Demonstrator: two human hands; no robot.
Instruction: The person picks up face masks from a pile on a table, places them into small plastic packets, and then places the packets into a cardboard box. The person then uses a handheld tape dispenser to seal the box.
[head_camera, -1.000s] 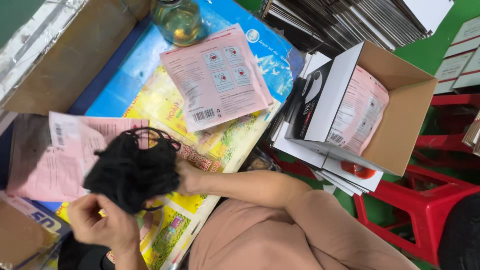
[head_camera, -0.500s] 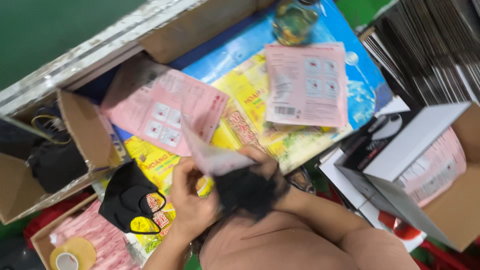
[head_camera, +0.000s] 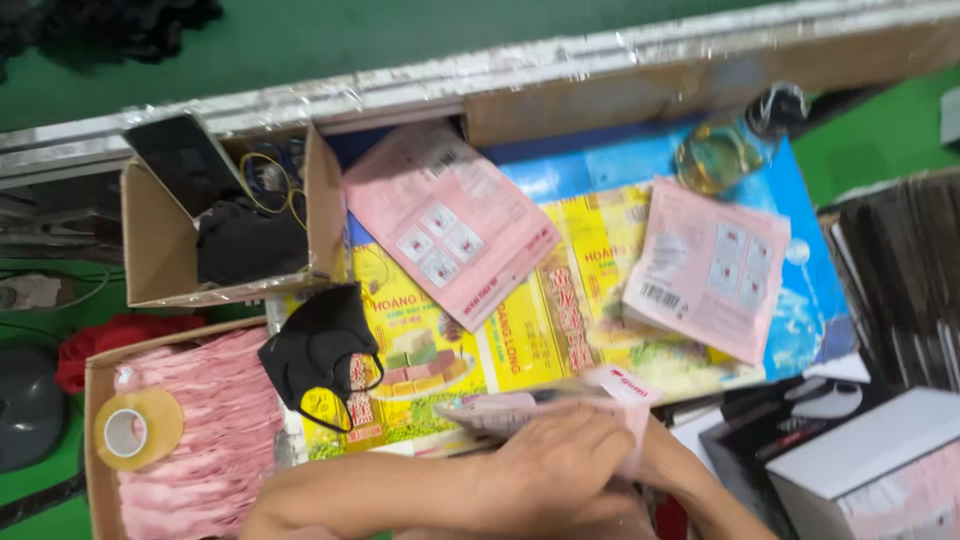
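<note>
Change: since the earlier frame the black bundle has left view; only a pink packet (head_camera: 560, 405) shows.
Hands: left hand (head_camera: 555, 470) lies over the flat, glossy packet; right hand hidden, grip unclear.
Left: soft black mask (head_camera: 318, 352), tape roll (head_camera: 137, 429).
Far: cardboard box (head_camera: 160, 250) on the worktop (head_camera: 800, 300).

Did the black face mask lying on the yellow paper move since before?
No. The black face mask lies on the same spot of the yellow printed sheet, beside the box of pink packets; only the camera shifted.
</note>
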